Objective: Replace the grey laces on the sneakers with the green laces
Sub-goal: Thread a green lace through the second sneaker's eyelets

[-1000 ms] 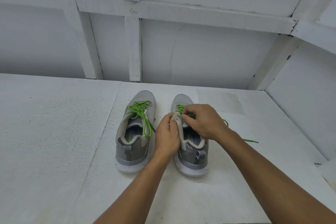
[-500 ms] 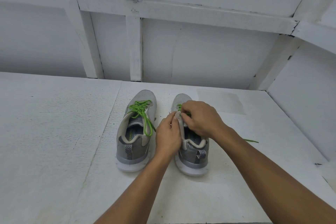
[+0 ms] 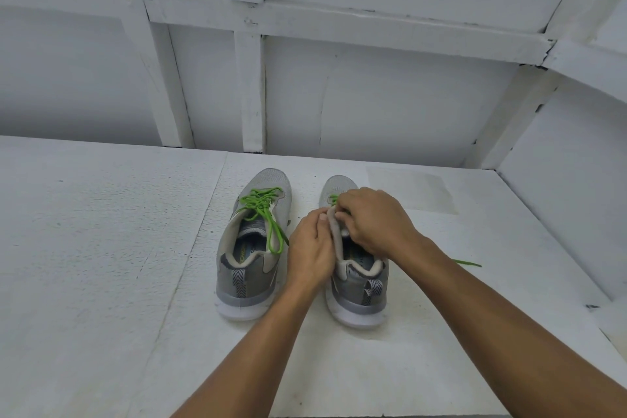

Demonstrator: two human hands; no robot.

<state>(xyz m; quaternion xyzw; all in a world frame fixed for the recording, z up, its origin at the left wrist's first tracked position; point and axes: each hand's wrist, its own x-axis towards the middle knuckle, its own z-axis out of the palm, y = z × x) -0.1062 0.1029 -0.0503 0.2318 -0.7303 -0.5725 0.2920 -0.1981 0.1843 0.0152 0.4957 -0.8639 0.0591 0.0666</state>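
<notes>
The left hand [image 3: 310, 248] pinches the edge of the right sneaker [image 3: 356, 295]. The right hand [image 3: 376, 220] curls its fingers tightly on the green lace [image 3: 334, 198] at their tips. An uneven pull could draw the loose end [image 3: 470, 263], behind the right wrist, out of its hole.

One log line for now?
left sneaker: green lace in | right sneaker: being laced | left hand: pinches its collar | right hand: pinches at eyelets
</notes>
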